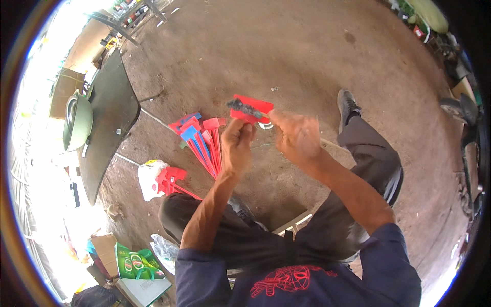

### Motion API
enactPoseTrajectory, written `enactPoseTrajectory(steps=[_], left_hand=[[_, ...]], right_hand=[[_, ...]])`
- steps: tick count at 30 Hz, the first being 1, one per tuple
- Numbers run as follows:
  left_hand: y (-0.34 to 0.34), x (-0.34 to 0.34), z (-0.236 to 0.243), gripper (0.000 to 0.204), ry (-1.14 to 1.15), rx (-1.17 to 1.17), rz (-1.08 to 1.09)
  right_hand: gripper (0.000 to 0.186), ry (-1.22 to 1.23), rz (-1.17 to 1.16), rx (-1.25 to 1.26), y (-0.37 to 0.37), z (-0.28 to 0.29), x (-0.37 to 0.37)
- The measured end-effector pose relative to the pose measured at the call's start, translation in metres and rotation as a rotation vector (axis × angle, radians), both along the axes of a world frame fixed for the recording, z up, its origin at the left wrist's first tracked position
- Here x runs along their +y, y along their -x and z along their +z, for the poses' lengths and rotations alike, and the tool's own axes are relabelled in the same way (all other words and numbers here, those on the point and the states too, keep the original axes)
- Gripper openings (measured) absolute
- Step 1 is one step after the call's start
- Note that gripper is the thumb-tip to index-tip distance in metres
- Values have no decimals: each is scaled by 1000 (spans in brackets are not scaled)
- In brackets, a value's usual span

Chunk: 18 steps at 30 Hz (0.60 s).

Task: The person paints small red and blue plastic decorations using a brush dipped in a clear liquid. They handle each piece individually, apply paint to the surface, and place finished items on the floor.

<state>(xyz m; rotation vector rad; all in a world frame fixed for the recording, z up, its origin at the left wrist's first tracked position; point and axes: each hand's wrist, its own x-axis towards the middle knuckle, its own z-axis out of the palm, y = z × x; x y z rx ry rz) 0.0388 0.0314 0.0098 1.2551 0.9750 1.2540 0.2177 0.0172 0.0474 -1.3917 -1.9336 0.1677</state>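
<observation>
My left grip pinches the red piece above the floor; the right grip, blurred at its right end, I can't read. Seemingly two-handed work, calling next for steady left support.

**Flat red rectangular piece, marked face**

Uneven dark-grey material runs lengthwise across the face. The piece sits tilted, its right end lower, raised above the left hand's fingers; right hand beside its right end.
</observation>
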Motion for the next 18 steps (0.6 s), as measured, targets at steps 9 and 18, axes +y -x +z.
enactPoseTrajectory(steps=[9, 18], left_hand=[[8, 8, 8, 10, -12, 16, 42], [4, 6, 7, 11, -10, 24, 39]], right_hand=[[11, -148, -52, -73, -1, -21, 5], [10, -176, -25, 102, 7, -6, 4]])
